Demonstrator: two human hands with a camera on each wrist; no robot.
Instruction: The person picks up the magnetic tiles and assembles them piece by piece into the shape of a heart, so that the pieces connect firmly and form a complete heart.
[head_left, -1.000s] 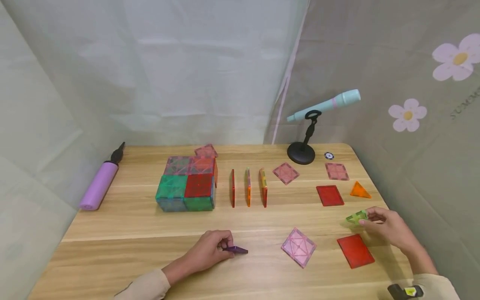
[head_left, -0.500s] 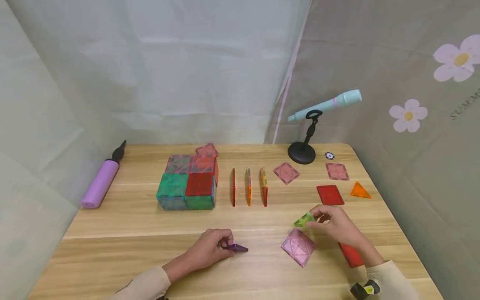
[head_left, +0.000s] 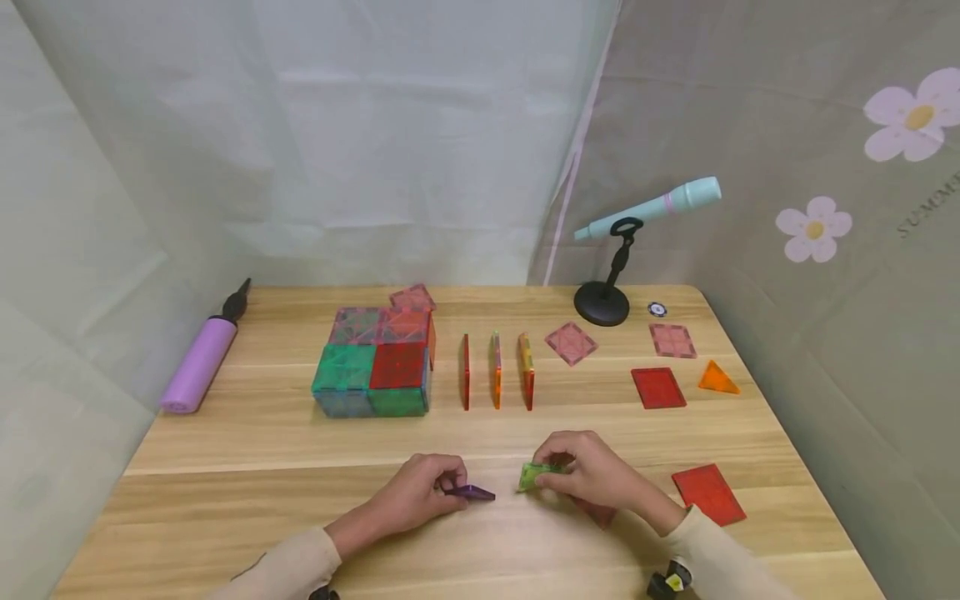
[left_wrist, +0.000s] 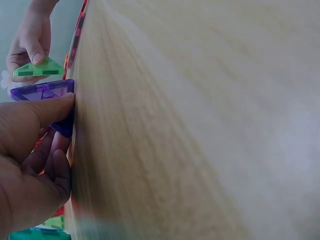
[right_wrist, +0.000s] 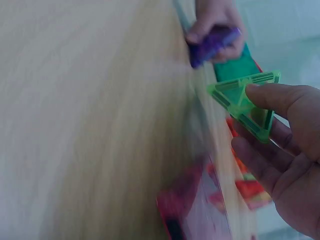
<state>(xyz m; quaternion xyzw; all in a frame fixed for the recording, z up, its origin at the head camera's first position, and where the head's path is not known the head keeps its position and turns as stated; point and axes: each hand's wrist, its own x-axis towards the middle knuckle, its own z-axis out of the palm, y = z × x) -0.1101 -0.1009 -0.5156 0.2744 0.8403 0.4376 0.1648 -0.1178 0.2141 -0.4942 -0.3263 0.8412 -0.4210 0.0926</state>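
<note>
Now our left hand (head_left: 408, 492) pinches the purple triangle (head_left: 474, 493); near it, at three o'clock but not touching, is the green triangle (head_left: 531, 476), gripped in the fingers of our right hand (head_left: 588, 475). We judge the step to be joining them; the next move likely calls for matching edges squarely.

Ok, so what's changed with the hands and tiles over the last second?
The right hand moved left, carrying the green tile from the far right to near the purple tile in the left hand; the tiles remain apart. It now partly covers the nearest pink tile. Nothing was newly gripped or released. The left hand, purple tile and box of tiles stayed put.
</note>
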